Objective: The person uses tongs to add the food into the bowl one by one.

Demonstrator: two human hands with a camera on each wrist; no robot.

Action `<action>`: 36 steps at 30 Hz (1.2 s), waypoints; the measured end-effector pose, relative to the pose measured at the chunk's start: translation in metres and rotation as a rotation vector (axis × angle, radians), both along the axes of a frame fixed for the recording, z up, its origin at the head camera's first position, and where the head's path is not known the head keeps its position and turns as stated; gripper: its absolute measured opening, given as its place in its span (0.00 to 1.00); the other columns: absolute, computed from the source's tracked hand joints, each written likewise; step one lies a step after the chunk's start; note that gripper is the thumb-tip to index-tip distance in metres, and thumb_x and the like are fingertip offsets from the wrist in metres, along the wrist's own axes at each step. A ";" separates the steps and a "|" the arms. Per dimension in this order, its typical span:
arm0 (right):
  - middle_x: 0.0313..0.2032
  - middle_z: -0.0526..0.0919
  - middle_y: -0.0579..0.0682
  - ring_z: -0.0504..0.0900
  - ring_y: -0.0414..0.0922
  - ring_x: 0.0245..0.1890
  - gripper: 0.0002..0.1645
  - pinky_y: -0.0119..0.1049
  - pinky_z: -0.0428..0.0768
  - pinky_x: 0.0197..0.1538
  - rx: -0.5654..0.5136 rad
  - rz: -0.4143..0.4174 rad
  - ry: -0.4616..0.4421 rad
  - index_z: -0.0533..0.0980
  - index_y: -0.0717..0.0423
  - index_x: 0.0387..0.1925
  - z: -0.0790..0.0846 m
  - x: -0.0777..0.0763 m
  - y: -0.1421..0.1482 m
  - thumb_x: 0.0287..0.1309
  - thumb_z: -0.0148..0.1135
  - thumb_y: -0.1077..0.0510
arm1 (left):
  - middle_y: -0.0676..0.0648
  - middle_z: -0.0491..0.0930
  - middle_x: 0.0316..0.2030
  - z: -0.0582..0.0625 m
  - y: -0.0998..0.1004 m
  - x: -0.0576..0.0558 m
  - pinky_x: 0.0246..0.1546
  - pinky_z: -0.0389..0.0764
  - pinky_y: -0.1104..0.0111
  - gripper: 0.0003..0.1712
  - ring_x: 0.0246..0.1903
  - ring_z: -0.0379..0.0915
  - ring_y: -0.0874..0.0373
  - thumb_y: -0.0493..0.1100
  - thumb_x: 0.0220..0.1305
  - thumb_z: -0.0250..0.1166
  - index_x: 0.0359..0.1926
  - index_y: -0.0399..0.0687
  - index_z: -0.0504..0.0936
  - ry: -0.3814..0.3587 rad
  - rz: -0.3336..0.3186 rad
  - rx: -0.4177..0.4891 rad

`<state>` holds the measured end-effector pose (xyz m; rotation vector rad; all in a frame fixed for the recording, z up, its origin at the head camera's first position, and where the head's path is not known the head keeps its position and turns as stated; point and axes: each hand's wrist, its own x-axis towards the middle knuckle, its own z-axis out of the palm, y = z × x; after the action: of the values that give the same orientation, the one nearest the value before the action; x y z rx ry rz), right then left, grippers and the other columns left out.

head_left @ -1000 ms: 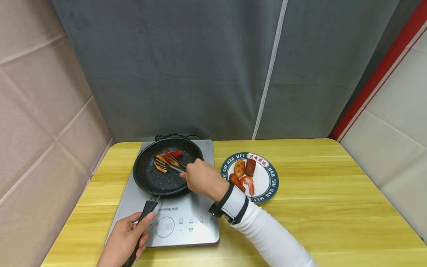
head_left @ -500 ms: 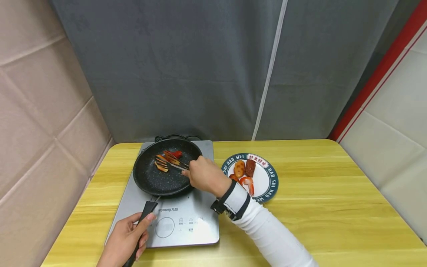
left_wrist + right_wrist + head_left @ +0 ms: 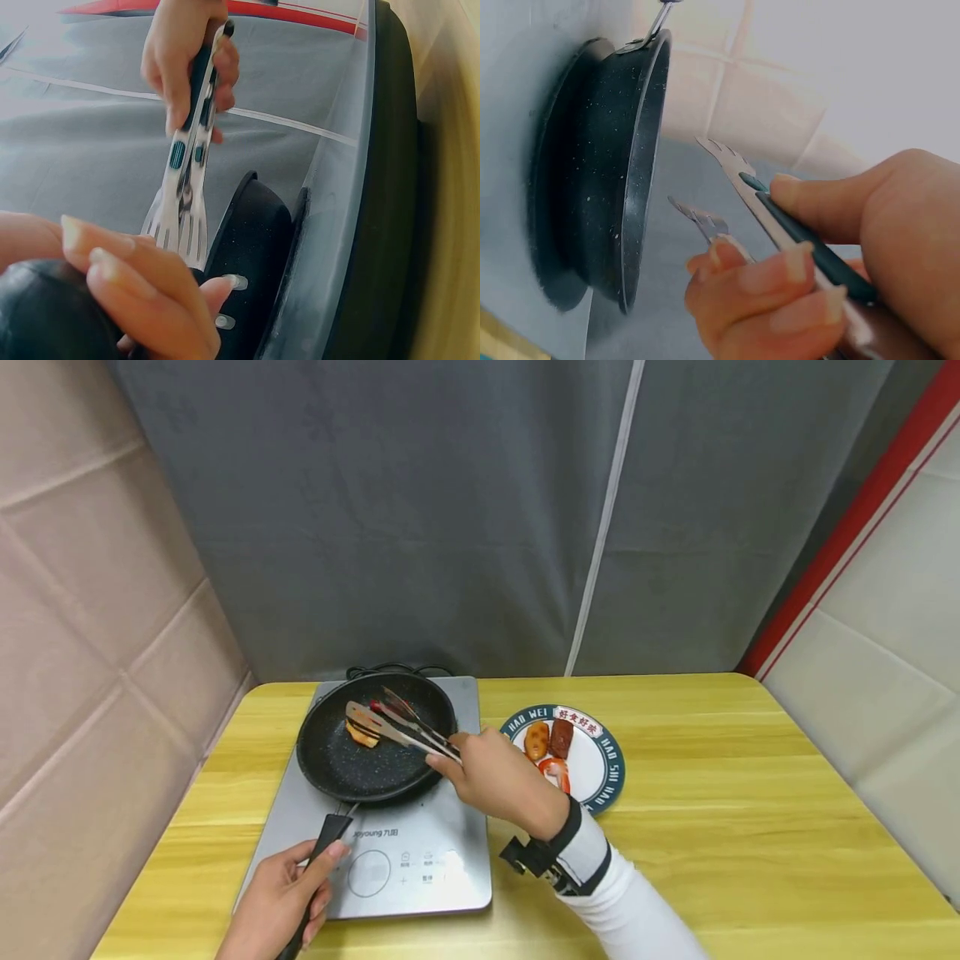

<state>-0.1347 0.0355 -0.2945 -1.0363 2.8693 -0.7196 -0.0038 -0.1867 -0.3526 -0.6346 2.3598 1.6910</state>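
In the head view, my left hand grips the black handle of a dark speckled frying pan. My right hand holds a pair of metal tongs with fork-like slotted ends over the pan. Nothing sits between their parted tips in the right wrist view, where the tongs show dark green grips. A browned yellow food piece lies in the pan, with a red piece mostly hidden behind the tongs.
The pan stands on a silver induction cooker, its black cord behind. To the right, a green-rimmed white plate bears several food pieces, including a shrimp, partly behind my right hand. A grey curtain backs the wooden table.
My right hand has drawn back to the right and towards me, lifting the tongs off the food pieces. Both pieces stay in the pan. My left hand keeps its grip on the handle.
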 end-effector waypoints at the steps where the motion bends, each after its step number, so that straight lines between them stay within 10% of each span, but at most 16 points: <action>1: 0.11 0.62 0.43 0.65 0.37 0.09 0.22 0.29 0.63 0.12 -0.007 -0.009 0.003 0.72 0.55 0.28 -0.001 0.002 0.004 0.60 0.48 0.41 | 0.47 0.65 0.11 0.000 0.000 0.000 0.06 0.66 0.64 0.24 0.06 0.59 0.56 0.56 0.60 0.56 0.38 0.35 0.71 -0.001 0.001 -0.001; 11: 0.10 0.62 0.40 0.63 0.35 0.10 0.23 0.28 0.62 0.12 -0.037 -0.169 0.000 0.72 0.51 0.25 -0.018 0.006 0.052 0.48 0.59 0.36 | 0.47 0.64 0.11 -0.002 0.000 0.001 0.06 0.65 0.64 0.25 0.06 0.59 0.56 0.57 0.59 0.57 0.35 0.35 0.71 0.003 0.011 0.005; 36: 0.12 0.66 0.47 0.65 0.42 0.13 0.26 0.33 0.61 0.14 0.123 -0.480 -0.076 0.71 0.55 0.19 -0.052 0.004 0.139 0.54 0.55 0.37 | 0.47 0.64 0.11 -0.003 0.000 0.000 0.06 0.66 0.63 0.28 0.06 0.58 0.56 0.59 0.58 0.57 0.35 0.35 0.71 0.014 0.027 0.007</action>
<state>-0.1308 0.1742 -0.3460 -0.2941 3.0695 -0.5638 -0.0037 -0.1871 -0.3558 -0.6592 2.3645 1.7194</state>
